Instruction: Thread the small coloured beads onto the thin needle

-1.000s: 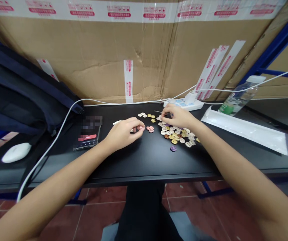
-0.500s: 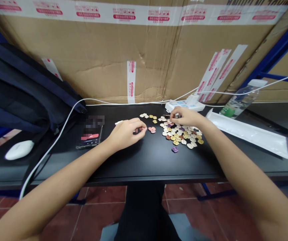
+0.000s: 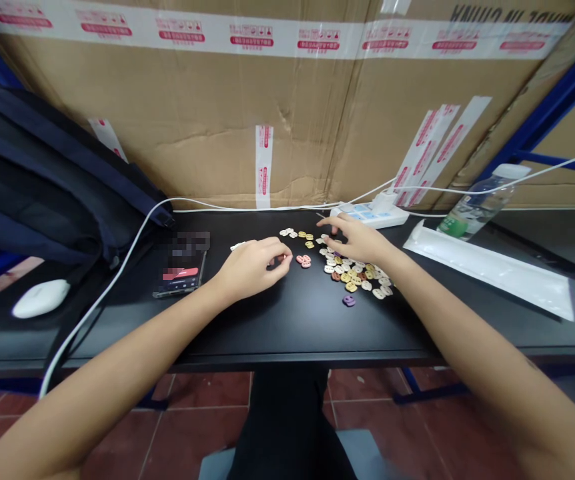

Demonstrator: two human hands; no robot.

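Heaped on worktop [image 3: 277, 323]: small button-like pieces [image 3: 346, 277], partly under right hand [image 3: 360, 240]. Likely light, stiff, slick, not fragile; pinch by opposite rims. Left hand [image 3: 253, 267]: nearly closed at thumb and forefinger, can't tell if holding anything. Right: loosely parted, can't tell if gripping thin rod [image 3: 321, 215].

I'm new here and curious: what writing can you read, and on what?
"MADE IN CHINA", seemingly: black print on the cardboard.
Small red print on the white tape: too small to read.
Bottle label: too blurred to read.
Phone screen: blurred, unreadable.
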